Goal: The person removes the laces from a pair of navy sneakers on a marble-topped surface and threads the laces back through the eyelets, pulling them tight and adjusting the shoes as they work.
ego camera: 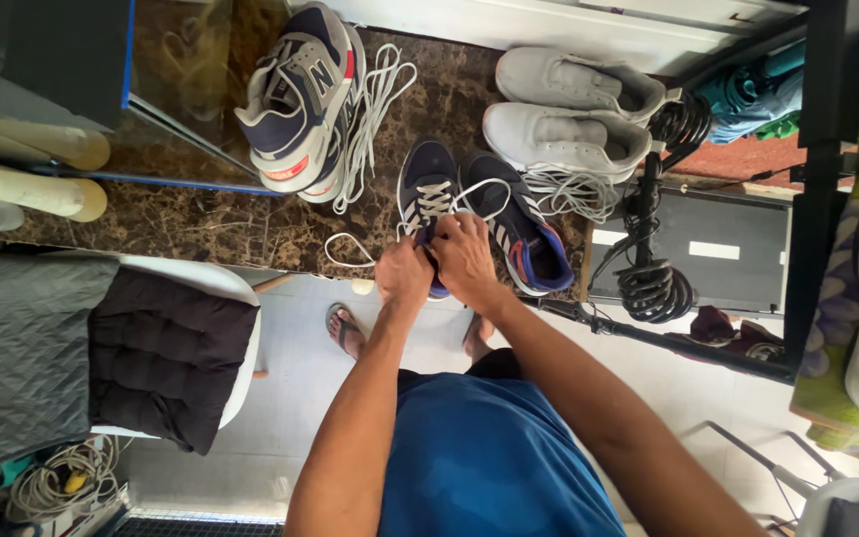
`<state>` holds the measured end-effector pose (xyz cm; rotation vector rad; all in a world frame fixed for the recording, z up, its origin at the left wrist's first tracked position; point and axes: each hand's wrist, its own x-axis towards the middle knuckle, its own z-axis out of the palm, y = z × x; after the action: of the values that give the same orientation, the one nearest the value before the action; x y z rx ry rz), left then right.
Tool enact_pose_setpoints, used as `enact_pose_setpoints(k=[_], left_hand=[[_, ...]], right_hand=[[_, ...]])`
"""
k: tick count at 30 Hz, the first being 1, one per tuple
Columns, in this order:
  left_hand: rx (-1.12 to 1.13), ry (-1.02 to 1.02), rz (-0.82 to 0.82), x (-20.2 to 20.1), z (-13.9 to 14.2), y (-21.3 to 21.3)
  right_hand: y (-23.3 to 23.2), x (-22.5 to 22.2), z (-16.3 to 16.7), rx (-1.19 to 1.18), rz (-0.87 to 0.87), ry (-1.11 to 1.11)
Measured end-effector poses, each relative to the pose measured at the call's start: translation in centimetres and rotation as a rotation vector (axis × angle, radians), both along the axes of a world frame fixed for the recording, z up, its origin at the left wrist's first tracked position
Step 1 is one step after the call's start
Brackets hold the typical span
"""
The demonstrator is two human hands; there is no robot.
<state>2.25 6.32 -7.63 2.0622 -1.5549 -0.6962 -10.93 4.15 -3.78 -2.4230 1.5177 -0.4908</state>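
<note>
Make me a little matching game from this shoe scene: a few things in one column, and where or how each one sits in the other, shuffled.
Things:
1. white sneakers
2. grey and navy sneakers
3. dark blue sneaker
4. dark cushion

Places or states:
A. on the white chair
B. under both hands, the left hand and right hand, at its white lace
C. far right on the marble ledge, beside coiled black cables
D. propped on edge beside the glass panel

Pairs: 1-C, 2-D, 3-B, 4-A

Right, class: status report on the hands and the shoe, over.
Left hand and right hand both gripping white lace on navy sneaker. Its twin alongside, touching. Nothing in the way.
</note>
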Motion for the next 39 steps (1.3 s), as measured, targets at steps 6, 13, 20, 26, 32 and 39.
enact_pose_setpoints(k=[6, 13, 20, 26, 32, 39], left_hand=[[-0.046, -0.005, 0.000, 0.6, 0.1, 0.1], [-0.152, -0.030, -0.018, 0.0, 3.6, 0.6], [-0.186, -0.088, -0.249, -0.1, 4.1, -2.5], [-0.131, -0.083, -0.294, -0.4, 2.4, -3.7], [-0.124, 0.055, -0.312, -0.1, 1.8, -3.9], [-0.133, 0.265, -0.085, 1.1, 0.2, -4.3]], right_hand=[[-2.1, -5.8, 0.0, 0.310, -0.788, -0.690], [-1.1, -7.3, 3.3, -0.282, -0.517, -0.279], [1.8, -1.2, 1.8, 0.306, -0.352, -0.249], [1.9, -1.8, -0.8, 0.365, -0.366, -0.296], [2.0, -1.9, -2.5, 0.288, -0.434, -0.351], [1.9, -1.9, -2.2, 0.359, -0.538, -0.438]])
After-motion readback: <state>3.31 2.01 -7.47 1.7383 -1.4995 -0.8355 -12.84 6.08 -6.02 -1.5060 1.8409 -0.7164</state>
